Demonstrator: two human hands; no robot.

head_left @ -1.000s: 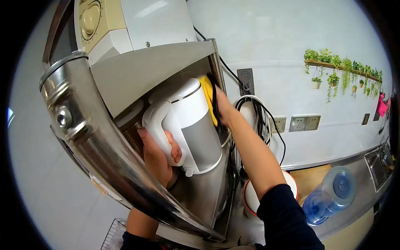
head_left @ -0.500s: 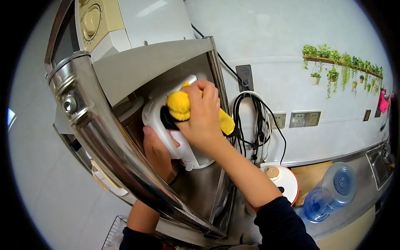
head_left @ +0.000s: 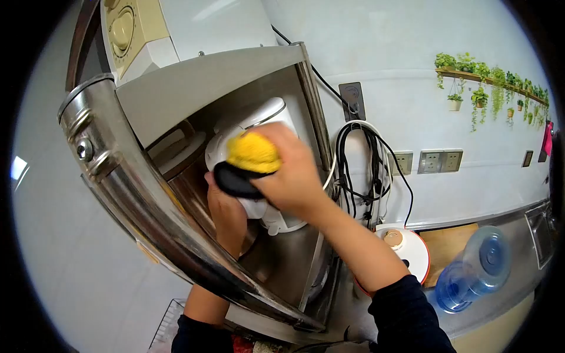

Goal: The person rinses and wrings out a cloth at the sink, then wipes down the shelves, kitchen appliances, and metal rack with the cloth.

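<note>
A white kettle (head_left: 268, 112) stands tilted in view on the metal shelf, its lid and base edge showing. My left hand (head_left: 226, 209) is closed round its handle from the left, partly behind the cloth. In front of the kettle, my right hand (head_left: 288, 170) grips a yellow and black cloth (head_left: 254, 154) at the upper part of the handle. The right hand is slightly blurred, and the cloth and hand hide much of the kettle's body.
A curved metal post (head_left: 170, 217) runs close by the left forearm. Black cables (head_left: 372, 170) hang on the wall. To the right are a round white appliance (head_left: 415, 253), a wooden board (head_left: 444, 247), a blue water bottle (head_left: 474, 270) and a sink (head_left: 540, 226).
My right hand has come with the cloth from the kettle's far right side to the front, over the handle. My left hand stays at the handle. The view has shifted slightly.
</note>
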